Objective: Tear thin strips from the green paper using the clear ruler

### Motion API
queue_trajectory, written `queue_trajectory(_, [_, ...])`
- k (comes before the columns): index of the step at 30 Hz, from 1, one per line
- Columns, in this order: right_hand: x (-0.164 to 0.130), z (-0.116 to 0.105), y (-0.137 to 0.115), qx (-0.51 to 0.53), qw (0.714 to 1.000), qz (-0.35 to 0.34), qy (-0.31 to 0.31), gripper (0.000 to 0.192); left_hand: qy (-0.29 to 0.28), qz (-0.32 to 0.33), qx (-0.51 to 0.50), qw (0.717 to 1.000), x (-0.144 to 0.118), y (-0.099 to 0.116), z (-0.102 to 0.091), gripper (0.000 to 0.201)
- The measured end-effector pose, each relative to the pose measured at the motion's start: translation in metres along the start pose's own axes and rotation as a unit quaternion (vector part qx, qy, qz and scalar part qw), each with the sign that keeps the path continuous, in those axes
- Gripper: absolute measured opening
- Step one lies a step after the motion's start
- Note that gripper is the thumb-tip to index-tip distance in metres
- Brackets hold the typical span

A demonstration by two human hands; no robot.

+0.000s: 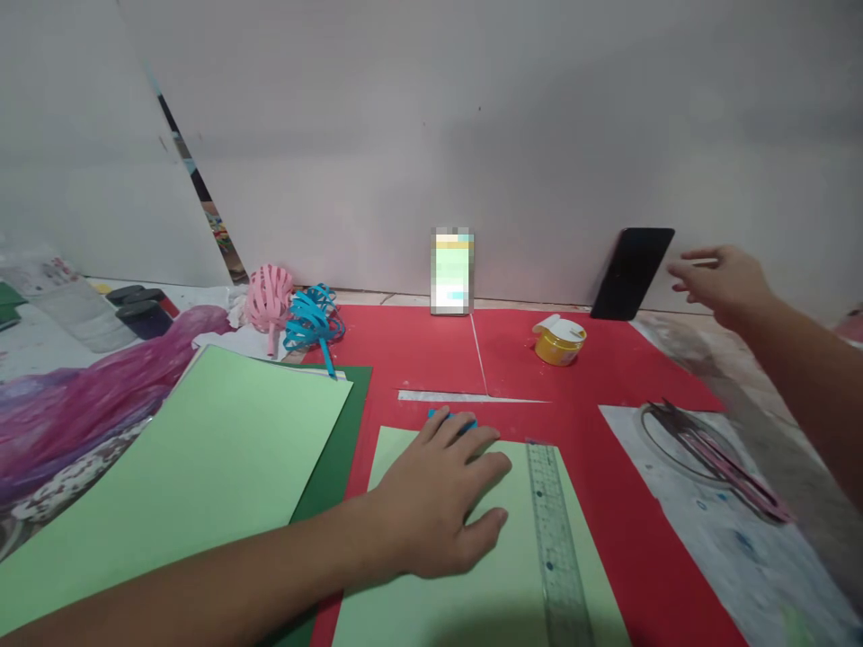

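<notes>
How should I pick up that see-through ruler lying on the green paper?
Take the ruler by its two long edges near the middle, coming straight down from above. It lies flat and thin on the light green sheet, so pinch across its narrow width. The left hand rests on the sheet just beside it.

Bare red mat (431,355) centre passable; yellow tub (559,342), black phone (632,272) block right rear.

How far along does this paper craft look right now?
Done: a pink curled-strip paper ball and a blue one lie by the wall. In hand: the left hand presses the light green paper sheet beside the clear plastic ruler; the right hand reaches toward the black phone. Left: that sheet looks uncut.
</notes>
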State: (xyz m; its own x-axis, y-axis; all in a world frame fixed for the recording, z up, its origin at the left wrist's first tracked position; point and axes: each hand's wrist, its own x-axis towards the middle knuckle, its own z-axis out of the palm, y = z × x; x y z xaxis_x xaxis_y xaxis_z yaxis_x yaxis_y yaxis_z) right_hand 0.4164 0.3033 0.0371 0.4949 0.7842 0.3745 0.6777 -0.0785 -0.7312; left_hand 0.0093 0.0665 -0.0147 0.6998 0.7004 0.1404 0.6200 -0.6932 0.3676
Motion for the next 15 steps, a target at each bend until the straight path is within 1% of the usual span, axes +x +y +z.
queue_trajectory(2, [-0.023, -0.011, -0.001, -0.008, 1.000, -0.001, -0.007, 0.020, 0.003, 0.006, 0.006, 1.000, -0.001, 0.001, 0.000, 0.038])
queue_trajectory(4, [-0.059, -0.024, -0.007, -0.013, 0.999, -0.034, -0.025, 0.020, 0.008, 0.012, 0.011, 1.000, -0.002, 0.002, 0.001, 0.039])
queue_trajectory(5, [-0.082, -0.032, -0.012, -0.008, 0.996, -0.060, -0.060, 0.018, 0.013, 0.015, 0.014, 1.000, -0.002, 0.002, 0.001, 0.039])
queue_trajectory(7, [-0.135, -0.045, -0.025, 0.001, 0.977, -0.126, -0.174, 0.018, 0.026, 0.020, 0.020, 0.999, -0.002, 0.003, 0.001, 0.038])
queue_trajectory(8, [-0.163, -0.051, -0.033, -0.009, 0.958, -0.166, -0.233, 0.021, 0.035, 0.022, 0.023, 0.999, -0.002, 0.004, 0.002, 0.036])
queue_trajectory(9, [-0.190, -0.056, -0.042, -0.037, 0.930, -0.201, -0.304, 0.026, 0.044, 0.025, 0.025, 0.998, -0.002, 0.005, 0.002, 0.035])
queue_trajectory(11, [-0.237, -0.063, -0.058, -0.057, 0.873, -0.273, -0.400, 0.034, 0.062, 0.036, 0.024, 0.997, -0.001, 0.008, 0.002, 0.033])
queue_trajectory(12, [-0.256, -0.066, -0.065, -0.061, 0.844, -0.296, -0.444, 0.034, 0.073, 0.040, 0.024, 0.996, -0.001, 0.012, 0.003, 0.033])
queue_trajectory(13, [-0.270, -0.067, -0.070, -0.070, 0.819, -0.308, -0.480, 0.035, 0.082, 0.043, 0.023, 0.995, -0.001, 0.016, 0.003, 0.034])
queue_trajectory(15, [-0.288, -0.069, -0.077, -0.097, 0.808, -0.316, -0.488, 0.041, 0.090, 0.039, 0.025, 0.995, -0.002, 0.026, 0.003, 0.035])
